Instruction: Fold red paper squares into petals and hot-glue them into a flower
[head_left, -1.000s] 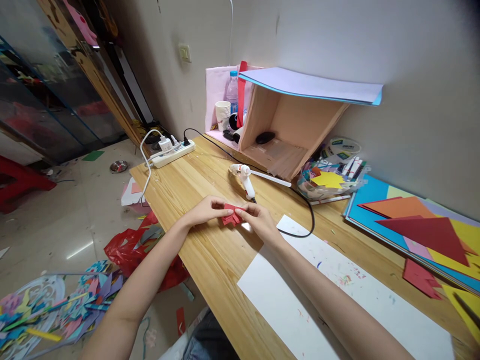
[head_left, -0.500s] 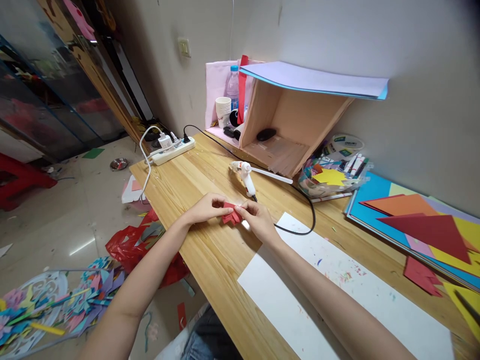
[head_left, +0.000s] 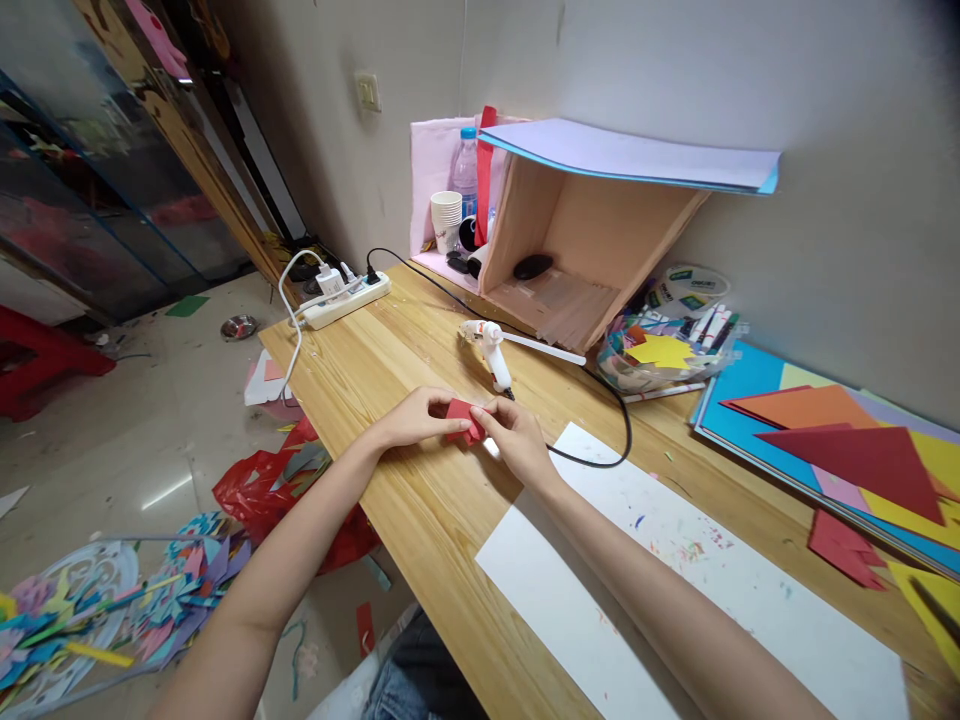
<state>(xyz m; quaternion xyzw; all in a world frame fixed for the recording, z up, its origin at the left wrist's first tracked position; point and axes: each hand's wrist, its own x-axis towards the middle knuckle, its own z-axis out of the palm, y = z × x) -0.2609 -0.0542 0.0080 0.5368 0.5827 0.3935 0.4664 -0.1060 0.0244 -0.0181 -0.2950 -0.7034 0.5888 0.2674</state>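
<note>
A small folded piece of red paper [head_left: 461, 412] is pinched between my two hands, just above the wooden table [head_left: 405, 500]. My left hand [head_left: 416, 418] grips its left side, thumb laid across the front. On the right side, my right hand [head_left: 511, 430] holds it between thumb and index finger. The fingers hide part of the paper. Just beyond my hands a white glue gun [head_left: 491, 355] rests on the table, a white glue stick [head_left: 544, 348] extending from its back. A stained white sheet [head_left: 637, 560] lies under my right forearm.
A power strip [head_left: 345, 303] sits at the far left; its black cable [head_left: 627, 430] loops past the glue gun. An open box [head_left: 585, 240] stands against the wall. Right of it are a bin of markers [head_left: 660, 350] and coloured paper sheets [head_left: 727, 400]. Paper scraps [head_left: 172, 590] cover the floor at left.
The red paper's cut, layered flaps were fanned toward me and now look folded in, making a more compact shape. Both hands stay in nearly the same place. The view has shifted slightly.
</note>
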